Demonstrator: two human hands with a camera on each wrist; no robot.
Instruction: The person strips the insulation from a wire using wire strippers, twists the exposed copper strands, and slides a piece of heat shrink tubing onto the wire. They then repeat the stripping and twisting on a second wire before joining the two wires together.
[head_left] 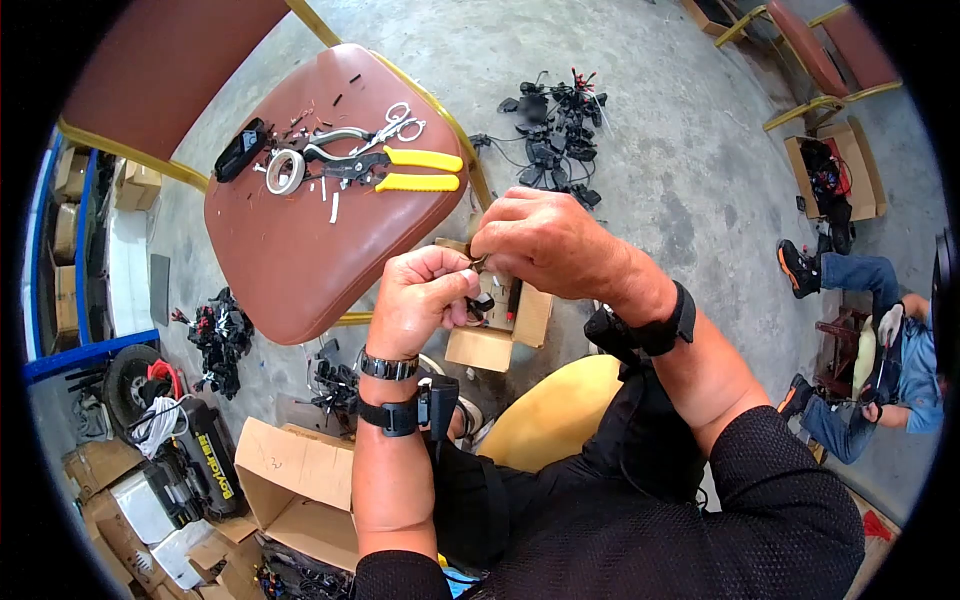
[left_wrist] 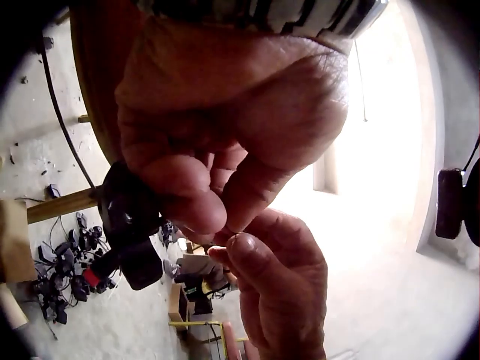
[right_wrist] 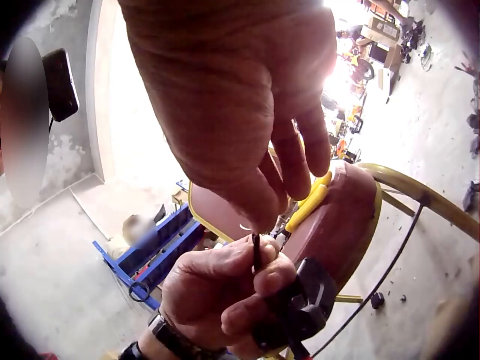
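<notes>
In the head view, my left hand [head_left: 425,290] and right hand [head_left: 560,245] meet fingertip to fingertip over a small carton. A thin black wire [right_wrist: 256,253] stands between the left thumb and forefinger, and the right fingertips pinch at its upper end, where a fine pale strand shows. From the left hand's curled fingers hangs a black plastic part [left_wrist: 139,255] on a cable. The chair seat [head_left: 290,260] ahead carries wire strippers [head_left: 420,170] with yellow handles, grey-handled pliers [head_left: 335,140], scissors [head_left: 400,122] and a roll of white tape [head_left: 285,172].
Below the hands sits the small open carton [head_left: 480,348]. Heaps of black cabled parts [head_left: 555,135] lie on the concrete floor. A larger carton [head_left: 300,470] stands by my left side. At the far right another person [head_left: 905,350] sits in blue clothes.
</notes>
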